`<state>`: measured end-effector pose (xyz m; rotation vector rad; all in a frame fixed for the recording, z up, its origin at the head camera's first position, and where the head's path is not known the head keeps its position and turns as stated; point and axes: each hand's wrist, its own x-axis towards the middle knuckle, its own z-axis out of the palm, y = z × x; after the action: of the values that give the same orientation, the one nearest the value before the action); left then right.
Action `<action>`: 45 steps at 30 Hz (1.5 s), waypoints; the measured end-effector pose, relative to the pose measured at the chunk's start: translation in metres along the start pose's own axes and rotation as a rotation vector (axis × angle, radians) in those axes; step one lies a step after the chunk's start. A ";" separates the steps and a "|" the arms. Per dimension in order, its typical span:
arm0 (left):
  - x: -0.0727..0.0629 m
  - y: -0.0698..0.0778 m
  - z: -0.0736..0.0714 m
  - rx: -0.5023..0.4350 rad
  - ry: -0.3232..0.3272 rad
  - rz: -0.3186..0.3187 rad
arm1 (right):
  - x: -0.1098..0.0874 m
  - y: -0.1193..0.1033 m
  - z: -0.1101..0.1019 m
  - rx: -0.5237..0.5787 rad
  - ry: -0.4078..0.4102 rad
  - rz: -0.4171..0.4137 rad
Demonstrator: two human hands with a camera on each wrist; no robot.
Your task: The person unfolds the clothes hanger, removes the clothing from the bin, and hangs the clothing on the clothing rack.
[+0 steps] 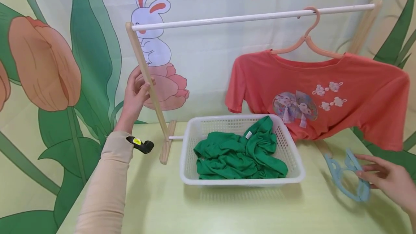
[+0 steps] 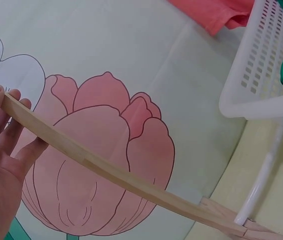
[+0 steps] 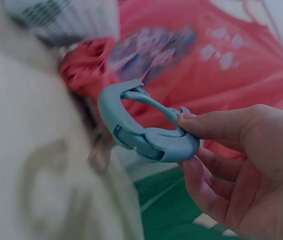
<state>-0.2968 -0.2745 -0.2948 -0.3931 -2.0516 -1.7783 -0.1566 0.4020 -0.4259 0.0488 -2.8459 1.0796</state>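
My left hand (image 1: 135, 89) holds the wooden side post (image 1: 157, 109) of a small clothes rack, fingers and thumb around it. In the left wrist view, the left hand (image 2: 6, 160) is at the upper part of that post (image 2: 131, 182). At the right, my right hand (image 1: 390, 178) pinches a folded light-blue folding hanger (image 1: 363, 191) above the table. The right wrist view shows this hanger (image 3: 114, 107) between thumb and fingers. A coral T-shirt (image 1: 325, 68) hangs from a pink hanger (image 1: 312, 26) on the rack's white rail (image 1: 227, 20).
A white perforated basket (image 1: 242, 182) stands on the pale table (image 1: 162, 205), holding a crumpled green garment (image 1: 234, 154). It sits in front of the rack's lower white bar (image 1: 176, 138). Behind hangs a printed cloth (image 1: 208, 75) with tulips and a rabbit.
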 end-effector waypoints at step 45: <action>-0.015 0.011 0.021 0.026 0.264 -0.115 | 0.023 -0.240 0.107 0.647 0.010 -0.091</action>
<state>-0.2811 -0.2511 -0.2949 -0.0298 -1.9411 -1.7605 -0.1725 0.1513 -0.3446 0.2128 -2.3313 1.9057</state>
